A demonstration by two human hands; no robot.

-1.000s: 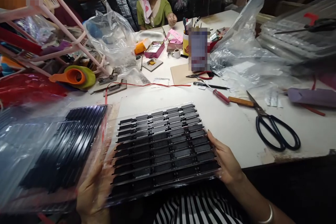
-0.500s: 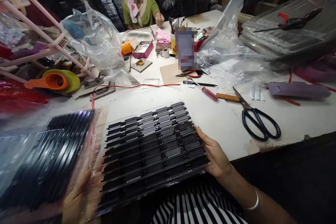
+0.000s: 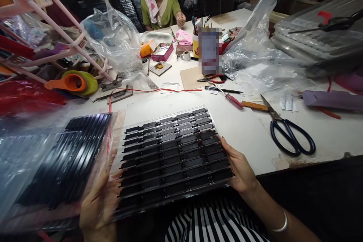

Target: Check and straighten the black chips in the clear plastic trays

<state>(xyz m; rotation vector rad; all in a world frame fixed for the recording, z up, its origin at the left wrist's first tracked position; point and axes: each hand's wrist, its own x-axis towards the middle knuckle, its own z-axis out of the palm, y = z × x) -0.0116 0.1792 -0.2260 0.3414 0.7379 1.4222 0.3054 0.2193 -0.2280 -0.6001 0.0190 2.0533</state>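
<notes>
Between my two hands is a clear plastic tray (image 3: 211, 115) filled with rows of flat black toothed parts. My left hand (image 3: 98, 200) grips its left edge, with the fingers partly seen through the clear plastic. On the right edge, my right hand (image 3: 241, 166) is closed, thumb on top and the other fingers hidden underneath. The tray tilts toward me above the table's front edge. Beside my left hand lies a stack of clear-wrapped black strips (image 3: 82, 151), blurred at its near side.
Scissors (image 3: 292, 136) with dark blue handles lie to the right, near a red screwdriver (image 3: 234, 101) and pliers (image 3: 212, 79). A pink rack (image 3: 64, 22) stands at left. Plastic bags (image 3: 252, 60) and a phone (image 3: 210, 51) are farther back. Across the table sits a person in green (image 3: 167, 11).
The whole view has shifted, so the table and its things appear farther right. Both hands still hold the tray, which keeps nearly the same tilt.
</notes>
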